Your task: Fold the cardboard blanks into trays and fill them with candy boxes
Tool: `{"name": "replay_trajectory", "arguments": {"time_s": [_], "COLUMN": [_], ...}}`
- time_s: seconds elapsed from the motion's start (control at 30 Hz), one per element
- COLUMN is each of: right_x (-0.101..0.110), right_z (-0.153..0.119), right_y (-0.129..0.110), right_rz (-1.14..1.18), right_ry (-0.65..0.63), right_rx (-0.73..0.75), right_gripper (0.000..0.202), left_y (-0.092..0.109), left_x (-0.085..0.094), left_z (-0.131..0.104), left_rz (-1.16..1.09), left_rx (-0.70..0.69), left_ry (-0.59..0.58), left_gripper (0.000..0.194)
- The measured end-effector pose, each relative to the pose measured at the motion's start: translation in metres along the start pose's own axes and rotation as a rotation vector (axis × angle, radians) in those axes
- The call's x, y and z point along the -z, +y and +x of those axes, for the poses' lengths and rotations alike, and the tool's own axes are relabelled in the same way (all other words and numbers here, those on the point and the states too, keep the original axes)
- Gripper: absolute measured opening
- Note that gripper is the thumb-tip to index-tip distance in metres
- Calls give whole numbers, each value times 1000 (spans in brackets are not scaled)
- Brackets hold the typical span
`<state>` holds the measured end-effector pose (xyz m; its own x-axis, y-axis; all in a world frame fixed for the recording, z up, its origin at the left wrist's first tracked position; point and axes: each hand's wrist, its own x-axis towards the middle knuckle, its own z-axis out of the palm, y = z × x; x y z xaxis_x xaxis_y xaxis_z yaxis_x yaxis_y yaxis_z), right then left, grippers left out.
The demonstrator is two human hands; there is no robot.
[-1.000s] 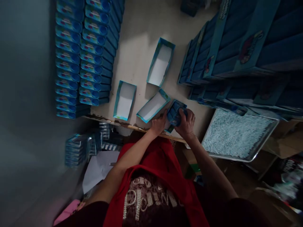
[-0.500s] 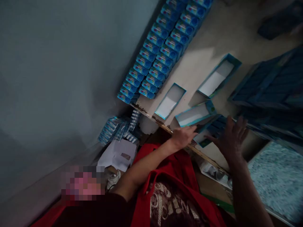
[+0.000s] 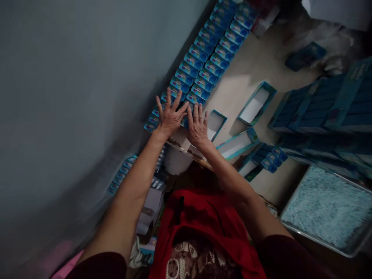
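Your left hand (image 3: 169,116) and right hand (image 3: 197,126), fingers spread flat and gripping nothing, pressed on the stacked blue packets (image 3: 203,64) at the tabletop's (image 3: 261,66) near-left edge; one tray (image 3: 263,161) held packets, three trays (image 3: 236,144) lay unfilled.

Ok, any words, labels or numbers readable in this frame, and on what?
None can be read.
Small blue boxes under the left hand and right hand: printed labels, too small and blurred.
Big blue cartons: a logo, too dark.
Shirt: studded lettering, cut off and illegible.
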<state>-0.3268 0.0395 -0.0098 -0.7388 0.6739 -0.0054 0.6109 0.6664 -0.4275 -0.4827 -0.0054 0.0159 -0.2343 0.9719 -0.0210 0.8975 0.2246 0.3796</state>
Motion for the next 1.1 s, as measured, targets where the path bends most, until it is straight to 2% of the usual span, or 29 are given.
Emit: {"name": "replay_trajectory", "arguments": {"time_s": [0.07,0.13,0.23,0.3,0.4,0.47,0.53,0.57,0.6,0.63,0.7,0.8,0.87,0.93,1.0,1.1], "right_x": [1,6,13,13,17,29,52,67,83,99,129,157,163,159,148,125], "right_z": [-7,-8,10,29,44,30,-7,-33,-64,-97,-164,-252,-295,-325,-344,-360], "right_y": [-11,-24,-40,-46,-46,-41,-32,-26,-19,-11,8,47,76,103,126,145], "right_rz": [-37,-79,-149,-213,-274,-257,-184,-130,-66,-4,144,163,38,-82,-153,-240], "right_ry": [3,-18,-70,-80,-85,-75,-6,36,82,86,66,77,128,170,197,234], "right_rx": [-37,-80,-149,-183,-201,-168,-123,-102,-100,-86,-124,-291,-348,-372,-364,-319], "right_gripper": [72,76,88,82,73,77,80,80,80,80,93,98,93,89,86,74], "left_y": [-6,-11,-14,-11,0,15,38,53,71,91,136,206,245,273,291,302], "left_x": [-4,-4,-1,2,6,5,1,-2,-6,-10,-20,-41,-61,-83,-103,-126], "left_z": [-7,-14,-16,-15,-30,-56,-93,-114,-133,-152,-181,-201,-201,-194,-188,-186], "left_rz": [-32,-83,-152,-141,-100,-90,-107,-151,-233,-342,-538,-619,-650,-706,-752,-792], "left_rx": [-5,-3,38,93,146,129,121,141,174,196,171,-29,-157,-249,-286,-292], "left_ry": [8,24,37,58,208,383,535,573,560,498,268,-50,-182,-289,-355,-352], "left_gripper": [44,43,44,45,42,39,39,42,47,52,58,62,62,62,64,71]}}
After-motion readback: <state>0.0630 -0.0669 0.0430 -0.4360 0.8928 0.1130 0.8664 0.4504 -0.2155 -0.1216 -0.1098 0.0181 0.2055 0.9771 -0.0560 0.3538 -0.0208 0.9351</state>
